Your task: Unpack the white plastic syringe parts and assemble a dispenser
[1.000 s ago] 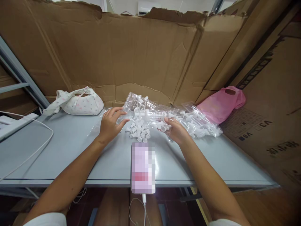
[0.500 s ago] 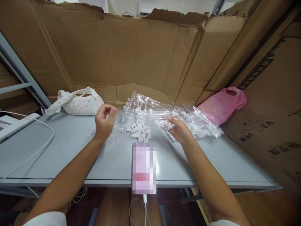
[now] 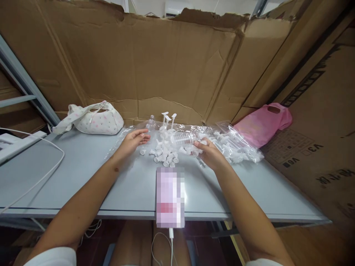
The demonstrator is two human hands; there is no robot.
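Observation:
A clear ribbed plastic bottle point(image 3: 183, 139) lies on its side, and the fingertips of my right hand point(image 3: 213, 153) are closed at its right end. My left hand point(image 3: 135, 141) is open, fingers stretched toward the middle, over a sheet of clear plastic film point(image 3: 122, 142). Beside its fingertips is another clear bottle point(image 3: 151, 123), partly covered. Between the hands lies a pile of small white funnel-shaped plastic pieces point(image 3: 165, 153). Behind the pile, several white stemmed pieces point(image 3: 168, 120) stick up.
A clear bag point(image 3: 244, 149) of white parts lies right, before a pink bag point(image 3: 263, 123). At the left sit a white patterned pouch point(image 3: 101, 120) and a power strip point(image 3: 22, 147) with a cable. A phone point(image 3: 170, 197) lies at the table's front edge; cardboard point(image 3: 166, 66) walls the back.
My left hand has opened and moved right, toward the middle. The raised plastic film has dropped down, uncovering the white stemmed pieces. My right hand has stayed almost in place.

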